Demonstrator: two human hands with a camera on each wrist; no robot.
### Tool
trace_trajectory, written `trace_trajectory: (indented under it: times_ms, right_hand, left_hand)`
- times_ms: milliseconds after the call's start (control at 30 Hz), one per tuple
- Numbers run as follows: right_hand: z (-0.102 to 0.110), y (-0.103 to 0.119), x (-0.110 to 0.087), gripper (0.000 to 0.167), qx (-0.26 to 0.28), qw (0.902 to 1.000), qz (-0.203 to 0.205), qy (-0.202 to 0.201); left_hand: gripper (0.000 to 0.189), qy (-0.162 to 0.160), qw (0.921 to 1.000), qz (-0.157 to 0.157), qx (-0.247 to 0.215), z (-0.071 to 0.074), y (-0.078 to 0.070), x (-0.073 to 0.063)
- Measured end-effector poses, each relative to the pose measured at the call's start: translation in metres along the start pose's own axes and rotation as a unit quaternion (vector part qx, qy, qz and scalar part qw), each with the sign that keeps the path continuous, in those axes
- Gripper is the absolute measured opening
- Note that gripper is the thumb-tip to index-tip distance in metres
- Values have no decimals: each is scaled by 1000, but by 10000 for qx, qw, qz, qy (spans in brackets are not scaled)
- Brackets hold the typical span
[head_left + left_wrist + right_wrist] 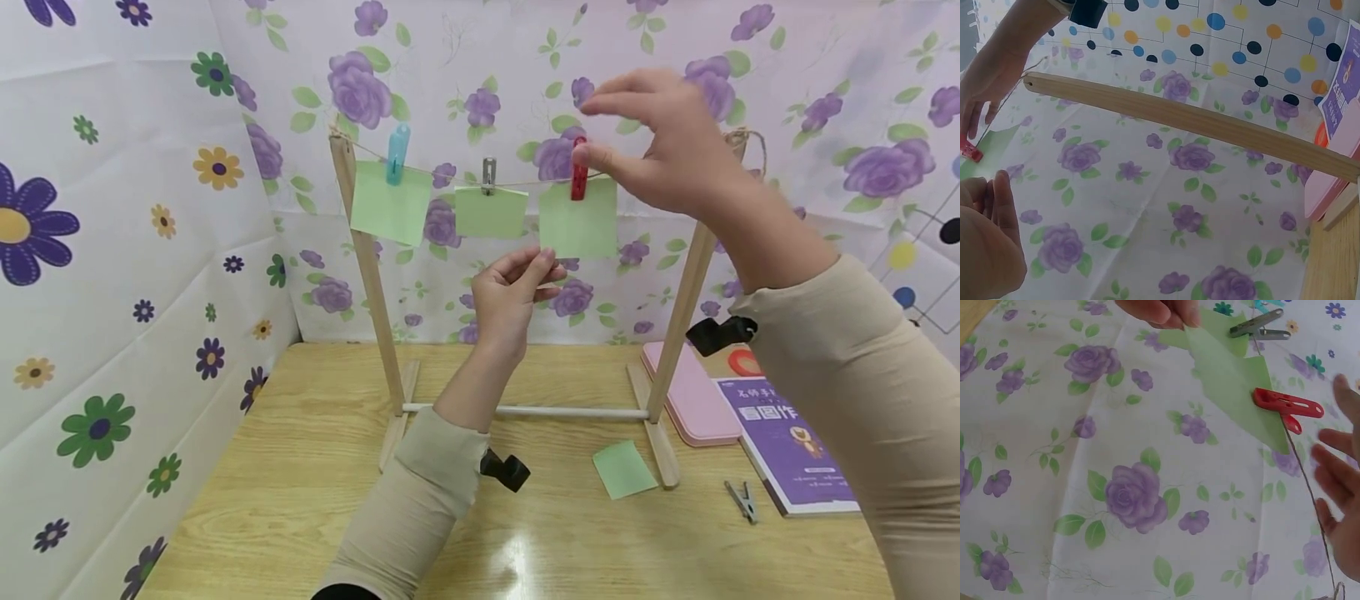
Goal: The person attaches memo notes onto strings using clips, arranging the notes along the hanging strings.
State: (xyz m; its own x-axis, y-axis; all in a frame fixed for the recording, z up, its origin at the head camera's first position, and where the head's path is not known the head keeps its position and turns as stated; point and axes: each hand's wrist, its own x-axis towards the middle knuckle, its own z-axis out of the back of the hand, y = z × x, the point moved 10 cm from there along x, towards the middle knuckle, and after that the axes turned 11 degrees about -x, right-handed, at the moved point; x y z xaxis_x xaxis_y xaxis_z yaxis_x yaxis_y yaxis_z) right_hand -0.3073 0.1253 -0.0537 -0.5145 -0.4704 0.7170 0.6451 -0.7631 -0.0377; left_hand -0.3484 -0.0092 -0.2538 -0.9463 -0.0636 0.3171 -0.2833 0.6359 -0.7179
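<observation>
My left hand [504,307] pinches the lower left corner of a green paper note [577,225]. This note hangs from a string [517,183], held at its top by a red clothespin [579,173]. Beside the clothespin is my right hand [667,142], its thumb and fingers spread apart. A gap shows between those fingers and the red clothespin [1288,403] in the right wrist view. Farther left on the string, a silver metal clip [489,177] holds a second note [491,217], and a light blue clothespin [397,154] holds a third [390,204].
Wooden posts [371,292] joined by a white rod [570,412] carry the string. A loose green note [624,469] lies near the right foot. To the right are a metal clip [742,502], a purple book [787,454], a pink case [693,400] and a red ring [744,362].
</observation>
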Motion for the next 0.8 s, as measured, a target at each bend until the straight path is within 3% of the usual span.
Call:
trace_trajectory:
  times_ms: [67, 167, 233, 300, 400, 600, 800]
  right_hand:
    - [13, 3, -5, 39, -32, 9962, 235, -840]
    - [31, 10, -21, 38, 130, 9760, 373, -2141]
    - [36, 13, -38, 42, 484, 9596, 238, -2762]
    - [36, 17, -58, 49, 793, 9463, 56, -3133]
    - [27, 21, -86, 56, 1102, 9375, -116, -3299]
    - [-1, 16, -130, 54, 1393, 9398, -267, -3110]
    - [-31, 1, -170, 48, 1563, 9438, -692, -2827]
  left_hand:
    - [16, 18, 10000, 13, 48, -1, 0, 1]
    - [17, 36, 9999, 36, 87, -1, 0, 3]
    - [18, 46, 9999, 76, 64, -2, 1, 3]
    - [18, 36, 9998, 172, 3, -1, 4, 4]
    - [19, 28, 9993, 355, -72, 0, 10, 4]
    - [18, 80, 9991, 389, -140, -1, 12, 6]
    - [18, 81, 9988, 441, -176, 1, 15, 7]
